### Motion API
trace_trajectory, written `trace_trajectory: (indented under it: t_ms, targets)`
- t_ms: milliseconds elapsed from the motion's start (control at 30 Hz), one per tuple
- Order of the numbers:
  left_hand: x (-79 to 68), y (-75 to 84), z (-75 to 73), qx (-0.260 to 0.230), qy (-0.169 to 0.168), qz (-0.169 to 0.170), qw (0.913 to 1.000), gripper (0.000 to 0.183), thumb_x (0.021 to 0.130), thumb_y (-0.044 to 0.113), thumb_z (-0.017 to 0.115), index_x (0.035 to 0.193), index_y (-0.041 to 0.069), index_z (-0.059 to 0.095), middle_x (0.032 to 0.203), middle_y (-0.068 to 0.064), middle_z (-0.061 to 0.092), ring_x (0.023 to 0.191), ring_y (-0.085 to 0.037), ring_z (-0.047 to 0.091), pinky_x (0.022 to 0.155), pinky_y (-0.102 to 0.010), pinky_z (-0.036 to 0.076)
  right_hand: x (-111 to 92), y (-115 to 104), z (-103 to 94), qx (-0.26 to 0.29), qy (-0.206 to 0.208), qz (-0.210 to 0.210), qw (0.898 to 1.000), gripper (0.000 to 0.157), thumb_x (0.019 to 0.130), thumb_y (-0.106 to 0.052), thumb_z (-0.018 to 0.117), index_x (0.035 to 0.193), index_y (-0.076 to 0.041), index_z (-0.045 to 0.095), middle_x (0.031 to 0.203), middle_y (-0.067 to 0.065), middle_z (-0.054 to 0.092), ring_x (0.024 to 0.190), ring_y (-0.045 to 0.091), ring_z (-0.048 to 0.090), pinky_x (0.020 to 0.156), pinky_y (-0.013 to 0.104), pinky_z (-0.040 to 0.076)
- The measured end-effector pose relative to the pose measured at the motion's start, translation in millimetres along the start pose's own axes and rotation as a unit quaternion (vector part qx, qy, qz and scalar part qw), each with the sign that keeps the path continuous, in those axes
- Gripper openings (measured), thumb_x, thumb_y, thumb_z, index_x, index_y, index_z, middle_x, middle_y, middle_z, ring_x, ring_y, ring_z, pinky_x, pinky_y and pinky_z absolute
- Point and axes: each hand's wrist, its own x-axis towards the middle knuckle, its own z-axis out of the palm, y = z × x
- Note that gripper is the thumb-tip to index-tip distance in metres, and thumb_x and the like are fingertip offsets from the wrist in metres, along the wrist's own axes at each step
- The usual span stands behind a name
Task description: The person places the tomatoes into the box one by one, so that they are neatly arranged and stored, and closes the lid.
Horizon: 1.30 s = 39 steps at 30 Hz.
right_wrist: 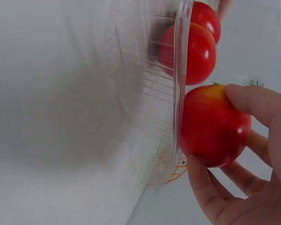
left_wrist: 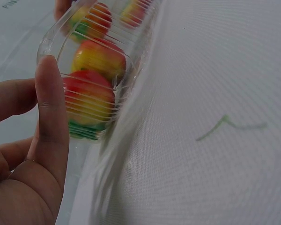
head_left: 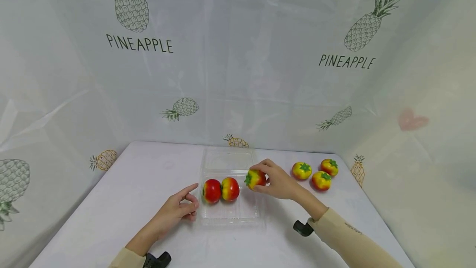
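A clear plastic clamshell box (head_left: 212, 217) lies with its lid (head_left: 228, 160) folded back. Two red-and-yellow toy fruits (head_left: 212, 191) sit side by side in its left half. My right hand (head_left: 277, 180) grips another toy fruit (head_left: 255, 179) over the box's right side, its green leafy top facing left. The right wrist view has thumb and fingertips around this fruit (right_wrist: 215, 126), close by the rim. My left hand (head_left: 177, 209) is at the box's left edge, index finger extended, other fingers loosely bent. In the left wrist view, the thumb (left_wrist: 51, 103) overlaps the box wall.
Three more toy fruits (head_left: 321, 181) with green leafy tops stand on the white table (head_left: 163, 168) at the right. A pale sheet (head_left: 238, 73) printed with pineapples rises behind the table and along its sides.
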Motion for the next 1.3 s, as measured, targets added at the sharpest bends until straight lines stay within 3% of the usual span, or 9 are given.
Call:
trace_trajectory:
  t_ms: [367,667,933,1300]
  targets:
    - [0.3,1.3,0.5,0.003,-0.001,0.001,1.0000,0.075,0.102,0.009,0.070,0.166,0.003,0.031,0.117,-0.016,0.054,0.087,-0.021,0.067,0.078,-0.031,0.064,4,2,8.2,-0.023,-0.025,0.006,0.999,0.055,0.091,-0.024,0.087,0.141,-0.017,0.067,0.131,0.005,0.057,0.106,0.016,0.059,0.085,0.021,0.058]
    - [0.2,0.9,-0.1,0.005,0.001,0.001,1.0000,0.074,0.103,0.009,0.070,0.166,0.003,0.031,0.117,-0.016,0.054,0.087,-0.021,0.067,0.078,-0.031,0.064,5,1,11.8,-0.023,-0.034,0.011,0.999,0.055,0.091,-0.023,0.086,0.141,-0.016,0.066,0.131,0.006,0.058,0.107,0.016,0.060,0.089,0.029,0.062]
    - [-0.8,0.5,-0.3,0.002,0.000,0.002,1.0000,0.075,0.102,0.009,0.071,0.166,0.002,0.030,0.116,-0.016,0.054,0.087,-0.021,0.067,0.078,-0.032,0.064,6,2,15.7,-0.032,-0.037,0.004,0.999,0.053,0.092,-0.023,0.085,0.141,-0.016,0.066,0.130,0.005,0.058,0.106,0.015,0.059,0.089,0.021,0.058]
    - [-1.8,2.7,0.5,0.005,0.002,0.004,1.0000,0.076,0.102,0.010,0.071,0.166,0.002,0.031,0.116,-0.016,0.054,0.086,-0.021,0.066,0.078,-0.032,0.064,8,0,21.8,-0.051,-0.032,-0.008,0.998,0.051,0.091,-0.022,0.086,0.138,-0.012,0.068,0.128,0.007,0.059,0.110,0.020,0.062,0.097,0.037,0.061]
